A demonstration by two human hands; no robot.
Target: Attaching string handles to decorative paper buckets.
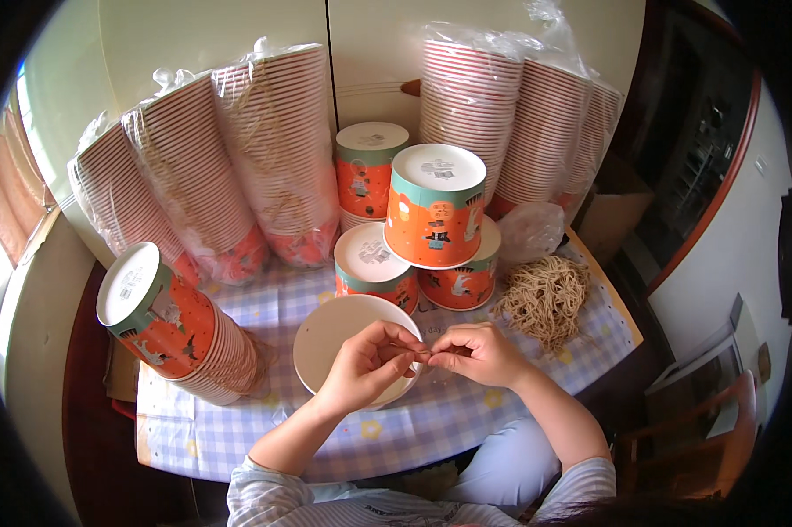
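Note:
My left hand (374, 364) and my right hand (479, 354) meet in front of me, fingertips pinched close together. Between them is a thin tan string (424, 353), mostly covered by the fingers. Under my left hand an open white paper tub (319, 344) stands with its mouth up, its inside pale and bare where it shows. To the right of my hands lies a tangled heap of tan string (547, 303). Just behind the tub, an upside-down orange and green paper tub (437, 220) rests on top of two others, one a left lower tub (374, 263).
A leaning stack of nested tubs (181, 329) is at the left. Tall plastic-wrapped tub stacks (277, 149) line the back left, with more wrapped stacks (471, 88) at the back right. A crumpled plastic bag (532, 230) sits by the string heap. A checked tablecloth (326, 452) covers the table.

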